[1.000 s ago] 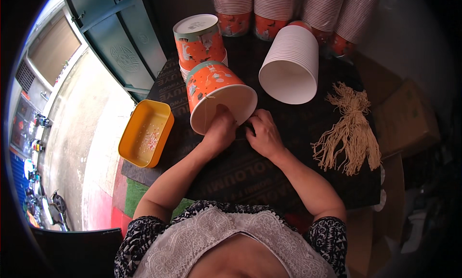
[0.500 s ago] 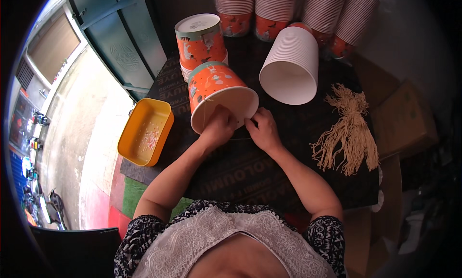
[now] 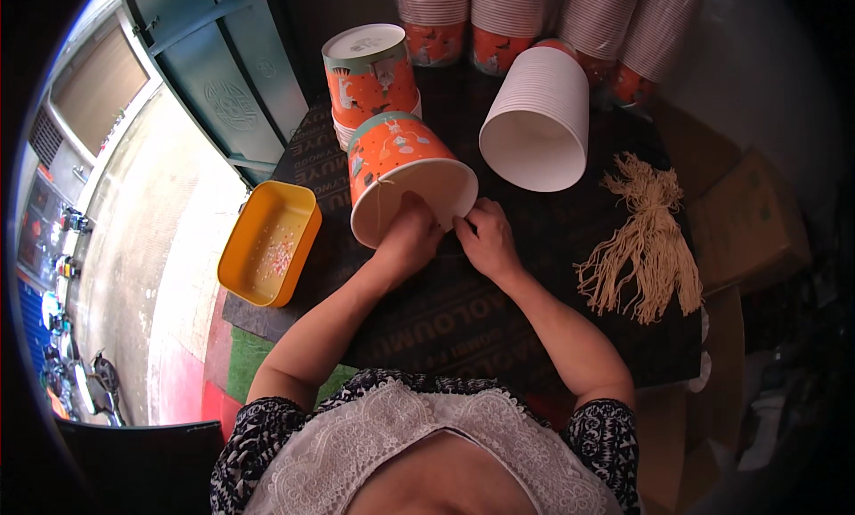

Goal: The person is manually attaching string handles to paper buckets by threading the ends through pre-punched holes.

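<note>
An orange paper bucket [image 3: 398, 163] lies on its side on the dark table [image 3: 463, 310], its white mouth facing me. A thin string hangs over its rim at the left. My left hand [image 3: 411, 236] is inside the mouth, pressing at the lower rim. My right hand [image 3: 485, 237] pinches the rim's right edge, fingers closed on it. What the fingertips hold is too small to tell.
Another orange bucket [image 3: 368, 71] stands upside down behind. A stack of white cups [image 3: 537, 120] lies on its side at centre right. Upright cup stacks [image 3: 499, 16] line the back. A bundle of beige strings [image 3: 648, 239] lies right. A yellow tray [image 3: 270, 243] with small beads sits left.
Both hands have shifted slightly up toward the bucket's rim; the left hand has gone deeper into the mouth. The bucket has barely moved.
</note>
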### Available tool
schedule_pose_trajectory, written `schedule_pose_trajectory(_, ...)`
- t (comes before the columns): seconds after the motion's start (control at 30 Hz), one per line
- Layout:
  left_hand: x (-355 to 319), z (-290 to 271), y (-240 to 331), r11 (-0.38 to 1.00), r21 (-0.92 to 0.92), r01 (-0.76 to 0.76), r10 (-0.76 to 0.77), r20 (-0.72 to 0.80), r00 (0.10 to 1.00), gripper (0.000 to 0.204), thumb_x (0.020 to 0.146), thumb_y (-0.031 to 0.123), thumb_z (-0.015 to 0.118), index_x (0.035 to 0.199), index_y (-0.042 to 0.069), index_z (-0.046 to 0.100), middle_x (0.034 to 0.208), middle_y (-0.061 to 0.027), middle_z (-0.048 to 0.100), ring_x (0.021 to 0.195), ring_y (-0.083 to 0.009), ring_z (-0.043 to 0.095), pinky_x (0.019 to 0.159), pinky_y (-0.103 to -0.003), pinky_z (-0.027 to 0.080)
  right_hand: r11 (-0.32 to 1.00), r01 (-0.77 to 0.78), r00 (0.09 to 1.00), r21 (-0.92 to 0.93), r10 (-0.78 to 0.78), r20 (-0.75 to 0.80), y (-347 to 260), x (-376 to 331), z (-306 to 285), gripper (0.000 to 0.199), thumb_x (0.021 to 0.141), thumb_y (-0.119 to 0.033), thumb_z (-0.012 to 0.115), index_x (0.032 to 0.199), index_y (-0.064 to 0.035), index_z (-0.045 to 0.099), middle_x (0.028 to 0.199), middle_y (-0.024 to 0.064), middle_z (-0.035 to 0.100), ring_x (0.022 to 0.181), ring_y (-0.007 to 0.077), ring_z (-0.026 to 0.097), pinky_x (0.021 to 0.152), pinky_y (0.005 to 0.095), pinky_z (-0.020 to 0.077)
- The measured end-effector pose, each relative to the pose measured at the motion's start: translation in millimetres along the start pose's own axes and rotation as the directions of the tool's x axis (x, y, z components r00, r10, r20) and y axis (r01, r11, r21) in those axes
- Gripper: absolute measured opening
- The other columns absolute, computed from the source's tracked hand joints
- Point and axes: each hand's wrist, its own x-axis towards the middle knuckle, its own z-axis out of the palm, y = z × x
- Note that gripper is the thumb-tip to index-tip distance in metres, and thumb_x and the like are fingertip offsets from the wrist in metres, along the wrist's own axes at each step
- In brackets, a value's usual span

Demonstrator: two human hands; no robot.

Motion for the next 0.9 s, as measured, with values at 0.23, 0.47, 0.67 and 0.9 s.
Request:
schedule_pose_trajectory(0.23, -1.0, -2.1, -3.3, 0.995, 0.094, -0.041, 0.042, -0.009, 0.999, 0.013, 0.073, 0.002, 0.061, 0.083, -0.006, 0.064, 0.085, -0.0266, 0.061, 0.084, -0.0422, 0.061, 0.075, -0.044, 0.05, 1.0, 0.021, 1.0, 0.014, -0.021, -0.02, 0.9, 0.6, 1.6, 0.012, 0.08, -0.009, 0.064, 0.086, 0.0007, 0.065, 0.093, 0.0158, 0.061, 0.089, 0.035, 0.056, 0.079, 0.043, 0.0475)
schedule_pose_trajectory(0.47, 1.5, -14.5, 7.6, 0.987, 0.099, 0.126, -0.139, 0.134, 0.981, 0.013, 0.073, 0.006, 0.062, 0.076, -0.006, 0.064, 0.075, -0.0238, 0.063, 0.074, -0.038, 0.063, 0.067, -0.042, 0.051, 1.0, 0.005, 1.0, 0.03, -0.004, -0.025, 1.5, 0.6, 0.4, 0.011, 0.079, -0.009, 0.064, 0.085, 0.0008, 0.066, 0.092, 0.0157, 0.061, 0.089, 0.0348, 0.056, 0.079, 0.0426, 0.0476)
schedule_pose_trajectory(0.67, 0.1, -10.9, -3.0, 0.988, -0.129, 0.089, -0.088, 0.014, 0.996, 0.018, 0.075, 0.009, 0.061, 0.071, -0.008, 0.063, 0.069, -0.0234, 0.062, 0.067, -0.0345, 0.064, 0.062, -0.04, 0.051, 0.997, 0.083, 0.996, -0.001, -0.082, 0.019, -5.6, -1.3, -5.5, 0.02, 0.075, -0.005, 0.067, 0.095, -0.0006, 0.063, 0.096, 0.0167, 0.059, 0.093, 0.0352, 0.054, 0.082, 0.0411, 0.0465)
schedule_pose_trajectory(0.9, 2.4, -5.8, -7.1, 0.995, -0.055, 0.081, -0.079, 0.024, 0.997, 0.017, 0.073, 0.008, 0.059, 0.07, -0.008, 0.062, 0.07, -0.0249, 0.061, 0.068, -0.0361, 0.063, 0.063, -0.041, 0.05, 0.967, 0.169, 0.981, -0.188, -0.146, 0.131, -10.9, -12.0, -9.2, 0.015, 0.075, -0.002, 0.063, 0.088, 0.0007, 0.056, 0.097, 0.0174, 0.055, 0.094, 0.0368, 0.051, 0.083, 0.0438, 0.0451)
